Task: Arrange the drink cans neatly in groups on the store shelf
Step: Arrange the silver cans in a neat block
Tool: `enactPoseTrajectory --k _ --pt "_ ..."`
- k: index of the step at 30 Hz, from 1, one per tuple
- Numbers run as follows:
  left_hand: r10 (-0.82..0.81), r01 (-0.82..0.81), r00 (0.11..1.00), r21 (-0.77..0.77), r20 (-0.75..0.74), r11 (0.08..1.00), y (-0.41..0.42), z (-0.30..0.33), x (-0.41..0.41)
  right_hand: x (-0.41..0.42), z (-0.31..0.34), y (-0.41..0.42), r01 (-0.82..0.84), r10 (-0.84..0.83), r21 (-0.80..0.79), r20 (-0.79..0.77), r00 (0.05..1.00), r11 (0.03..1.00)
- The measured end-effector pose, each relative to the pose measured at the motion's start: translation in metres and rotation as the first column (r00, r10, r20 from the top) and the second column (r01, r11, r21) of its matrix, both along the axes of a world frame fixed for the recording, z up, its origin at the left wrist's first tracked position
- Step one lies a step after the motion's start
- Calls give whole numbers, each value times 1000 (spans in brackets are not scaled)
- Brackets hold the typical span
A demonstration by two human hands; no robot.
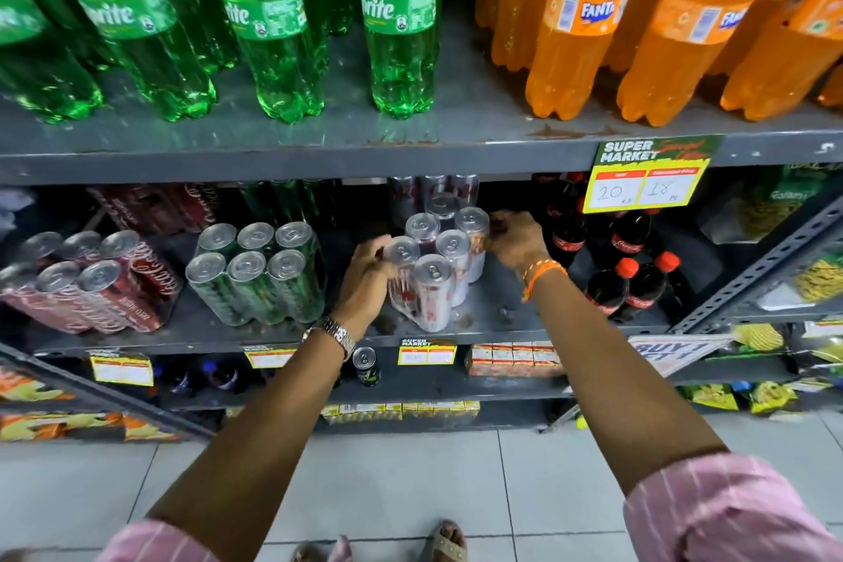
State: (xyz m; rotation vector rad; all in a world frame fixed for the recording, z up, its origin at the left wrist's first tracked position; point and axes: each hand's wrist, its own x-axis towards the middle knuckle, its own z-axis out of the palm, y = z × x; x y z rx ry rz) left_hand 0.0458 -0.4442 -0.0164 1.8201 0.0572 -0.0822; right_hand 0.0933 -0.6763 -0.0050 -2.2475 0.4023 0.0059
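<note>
While the silver cans, right of the green pack, are being squared, smooth rigid walls are being clasped by both hands; likely slippery.

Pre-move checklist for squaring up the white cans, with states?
1. Left hand on the white cans, left side: ok.
2. Right hand at the cluster's right side: ok; grip cannot tell.
3. Cans upright: ok.
4. Cluster in even rows: not ok, staggered.
5. Gap to the green can pack: ok.
6. Gap to the cola bottles: ok.
</note>
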Motion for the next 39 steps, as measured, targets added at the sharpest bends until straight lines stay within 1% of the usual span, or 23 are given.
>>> enactPoseTrajectory --k 2,4,5,6,7,9,11,12,14,15,18,21,24,26,28,30,32,34,36,38,39 --pt "12 -12 1000 -2 -19 1000 3 4 10 -12 3 8 89 -92 45 73 993 995" --pt "-17 17 1000 35 -6 999 2 13 26 -37 4 29 171 -190 101 233 954 980" --pt "-47 47 999 71 -1 996 -2 20 37 -51 3 43 181 -208 118 299 931 976" --pt "-85 85 996 127 -1 988 -7 27 51 -63 1 57 168 -198 118 331 923 979" --pt "-143 140 990 205 -2 969 -14 35 63 -73 0 70 141 -165 97 329 930 985" --pt "-300 294 953 325 -32 899 -33 50 82 -81 -6 89 93 -90 4 300 950 996" --pt "-447 444 890 390 -90 807 -53 55 96 -83 -9 95 96 -85 -24 299 950 995" --pt "-490 478 865 467 -106 744 -60 55 100 -83 -9 95 107 -100 -7 301 948 994" --pt "-520 446 850 636 -80 630 -67 51 105 -85 -8 92 124 -120 3 290 950 992" --pt "-520 412 853 671 -46 617 -67 49 106 -85 -7 90 127 -122 0 274 954 992" --pt "-483 357 876 670 3 651 -61 42 106 -85 -6 77 153 -150 5 237 960 988" --pt "-427 294 904 681 31 671 -44 34 103 -83 -1 54 177 -188 67 220 957 982" --pt "-382 194 916 700 121 687 -26 28 92 -75 2 27 147 -186 239 152 971 960" --pt "-310 99 931 685 192 722 -16 22 80 -68 7 13 110 -166 384 113 980 917" --pt "-233 26 943 647 236 762 -8 16 64 -59 11 4 73 -141 499 99 985 864" --pt "-173 -7 952 586 251 810 -2 7 47 -49 14 -3 49 -121 561 91 988 826" --pt "-133 -30 951 515 278 857 2 -1 30 -39 14 -9 47 -119 580 86 989 813" --pt "-89 -56 949 440 303 896 4 -11 15 -32 9 -12 61 -122 551 74 990 832" --pt "-65 -34 959 340 274 940 5 -23 8 -33 -1 -15 74 -133 541 70 989 838" --pt "-69 33 985 222 160 975 6 -35 7 -40 -16 -17 99 -182 602 78 980 792" --pt "-78 57 992 197 101 979 6 -40 8 -47 -23 -17 114 -209 637 76 975 762"
